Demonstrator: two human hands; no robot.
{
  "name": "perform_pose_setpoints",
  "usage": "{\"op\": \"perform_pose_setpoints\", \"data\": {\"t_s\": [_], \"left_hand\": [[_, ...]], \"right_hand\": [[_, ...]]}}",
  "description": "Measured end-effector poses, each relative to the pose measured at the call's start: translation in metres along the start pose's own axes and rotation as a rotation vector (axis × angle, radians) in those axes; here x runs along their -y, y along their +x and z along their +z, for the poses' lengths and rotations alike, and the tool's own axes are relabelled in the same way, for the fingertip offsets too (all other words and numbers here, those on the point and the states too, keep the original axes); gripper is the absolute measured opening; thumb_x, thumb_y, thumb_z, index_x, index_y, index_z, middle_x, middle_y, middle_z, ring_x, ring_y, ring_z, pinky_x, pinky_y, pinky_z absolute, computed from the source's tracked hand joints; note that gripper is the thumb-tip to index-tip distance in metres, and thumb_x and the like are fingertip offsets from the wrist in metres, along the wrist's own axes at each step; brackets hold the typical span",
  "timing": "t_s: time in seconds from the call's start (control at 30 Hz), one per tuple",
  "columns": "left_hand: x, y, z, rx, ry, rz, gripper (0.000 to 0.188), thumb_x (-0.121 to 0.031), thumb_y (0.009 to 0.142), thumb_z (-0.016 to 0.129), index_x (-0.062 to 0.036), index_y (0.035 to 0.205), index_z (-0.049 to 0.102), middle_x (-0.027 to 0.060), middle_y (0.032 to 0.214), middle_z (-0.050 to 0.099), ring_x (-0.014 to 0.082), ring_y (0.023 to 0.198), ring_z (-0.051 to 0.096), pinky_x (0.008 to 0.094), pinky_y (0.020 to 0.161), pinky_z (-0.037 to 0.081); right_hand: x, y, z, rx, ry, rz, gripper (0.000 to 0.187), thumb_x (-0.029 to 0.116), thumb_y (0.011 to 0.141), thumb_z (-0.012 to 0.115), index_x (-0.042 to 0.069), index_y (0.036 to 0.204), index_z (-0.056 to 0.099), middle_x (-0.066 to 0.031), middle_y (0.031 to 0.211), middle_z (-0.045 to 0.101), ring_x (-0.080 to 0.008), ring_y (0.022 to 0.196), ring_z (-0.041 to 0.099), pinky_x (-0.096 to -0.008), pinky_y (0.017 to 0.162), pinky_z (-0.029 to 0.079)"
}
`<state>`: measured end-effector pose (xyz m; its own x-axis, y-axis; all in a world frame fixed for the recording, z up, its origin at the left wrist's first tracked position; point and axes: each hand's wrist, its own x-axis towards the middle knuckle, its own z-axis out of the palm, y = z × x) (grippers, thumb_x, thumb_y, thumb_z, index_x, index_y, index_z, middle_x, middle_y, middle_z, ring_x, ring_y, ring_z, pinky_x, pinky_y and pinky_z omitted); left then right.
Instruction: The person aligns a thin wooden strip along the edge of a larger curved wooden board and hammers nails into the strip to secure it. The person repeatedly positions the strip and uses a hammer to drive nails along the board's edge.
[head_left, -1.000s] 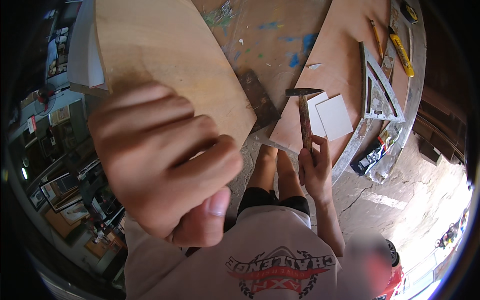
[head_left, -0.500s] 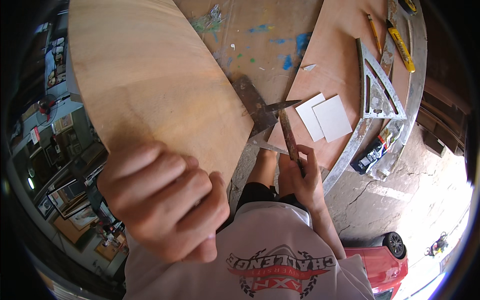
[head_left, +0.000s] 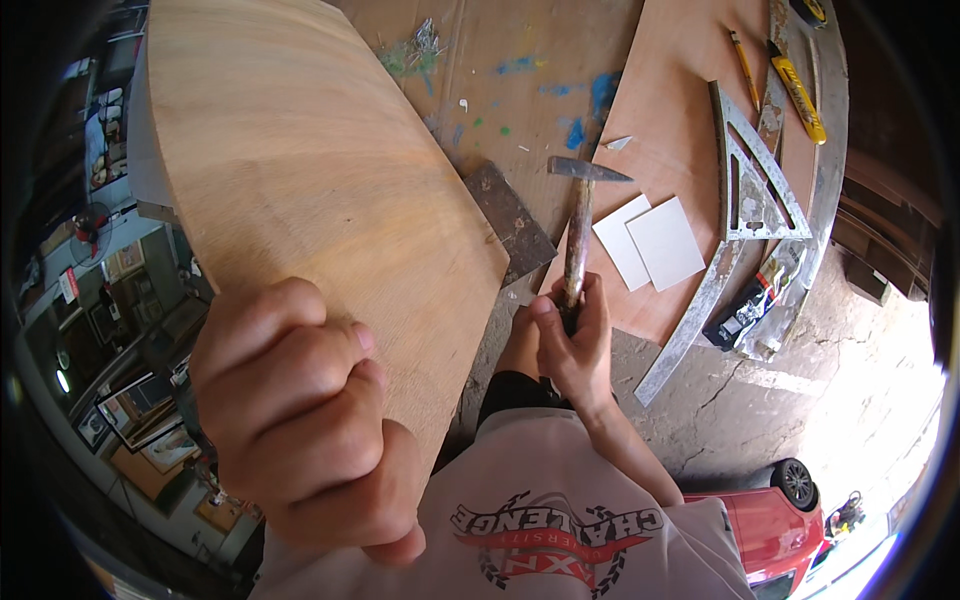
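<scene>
A large pale plywood board (head_left: 330, 170) fills the left of the view. My left hand (head_left: 300, 420) is closed, its fingers curled at the board's near edge, and seems to grip it; the hand hides that part of the edge. In my right hand (head_left: 582, 340) is a small hammer, its worn handle (head_left: 577, 240) upright in the fist. The dark hammer head (head_left: 590, 171), with one tapered end, hangs apart from the board. A rusty flat metal plate (head_left: 515, 225) sticks out from beneath the board's right corner.
On the reddish plywood sheet (head_left: 655, 110) lie two white squares (head_left: 663, 245), a triangular metal square (head_left: 760, 190), a pencil (head_left: 745, 70) and a yellow, black-tipped tool (head_left: 798, 95). A metal ruler (head_left: 690, 315) overhangs the near edge beside a dark package (head_left: 742, 315). A red car (head_left: 770, 535) stands at lower right.
My right hand has raised the hammer; its head has moved up and right, off the metal plate. My left hand and the plywood board have shifted slightly.
</scene>
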<state>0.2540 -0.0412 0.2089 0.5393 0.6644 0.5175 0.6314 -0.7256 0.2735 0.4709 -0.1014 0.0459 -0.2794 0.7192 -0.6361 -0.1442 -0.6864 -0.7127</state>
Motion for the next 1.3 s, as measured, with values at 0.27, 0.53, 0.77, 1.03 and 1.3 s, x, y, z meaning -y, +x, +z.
{"op": "perform_pose_setpoints", "data": {"t_s": [0.27, 0.53, 0.77, 1.03, 1.3], "left_hand": [[-0.015, 0.001, 0.011, -0.028, 0.147, 0.044, 0.054, -0.052, 0.107, 0.026, -0.0078, 0.082, 0.046, 0.011, 0.075, 0.057, 0.0265, 0.062, 0.063, 0.0387, 0.048, 0.039], [-0.021, 0.002, 0.01, 0.043, 0.199, 0.108, 0.052, -0.051, 0.107, 0.024, -0.0073, 0.089, 0.047, 0.0138, 0.086, 0.061, 0.0281, 0.073, 0.067, 0.0413, 0.055, 0.042], [-0.028, 0.001, 0.002, 0.128, 0.212, 0.106, 0.052, -0.05, 0.107, 0.022, -0.0065, 0.091, 0.046, 0.0155, 0.093, 0.064, 0.0305, 0.084, 0.069, 0.0445, 0.065, 0.045], [-0.021, -0.007, 0.002, 0.11, 0.192, 0.114, 0.055, -0.052, 0.106, 0.017, -0.0061, 0.095, 0.045, 0.0154, 0.099, 0.064, 0.0295, 0.091, 0.068, 0.0469, 0.074, 0.046], [-0.004, 0.004, 0.011, 0.043, 0.212, 0.263, 0.064, -0.046, 0.107, 0.014, -0.0026, 0.097, 0.059, 0.0148, 0.088, 0.068, 0.0267, 0.079, 0.069, 0.0393, 0.07, 0.052]], "right_hand": [[0.019, 0.014, 0.011, -0.024, -0.177, -0.195, 0.034, 0.018, 0.098, 0.075, 0.003, 0.11, 0.048, -0.0034, 0.084, 0.063, -0.007, 0.073, 0.056, -0.0244, 0.066, 0.046], [0.02, 0.016, 0.005, -0.044, -0.008, -0.099, 0.036, 0.016, 0.096, 0.078, 0.003, 0.111, 0.048, -0.0034, 0.086, 0.062, -0.0067, 0.072, 0.055, -0.0236, 0.064, 0.046], [0.007, 0.021, 0.001, -0.051, -0.056, -0.239, 0.039, 0.017, 0.095, 0.08, 0.003, 0.112, 0.049, -0.0033, 0.089, 0.061, -0.0078, 0.078, 0.057, -0.0237, 0.068, 0.048], [-0.008, 0.029, -0.013, 0.01, -0.015, -0.25, 0.042, 0.023, 0.093, 0.082, 0.003, 0.111, 0.049, -0.0088, 0.098, 0.067, -0.0121, 0.086, 0.06, -0.0258, 0.072, 0.051], [-0.003, 0.033, -0.012, 0.012, -0.028, -0.185, 0.05, 0.028, 0.093, 0.081, 0.001, 0.115, 0.045, -0.0081, 0.098, 0.065, -0.0077, 0.063, 0.058, -0.0237, 0.046, 0.046]]}}
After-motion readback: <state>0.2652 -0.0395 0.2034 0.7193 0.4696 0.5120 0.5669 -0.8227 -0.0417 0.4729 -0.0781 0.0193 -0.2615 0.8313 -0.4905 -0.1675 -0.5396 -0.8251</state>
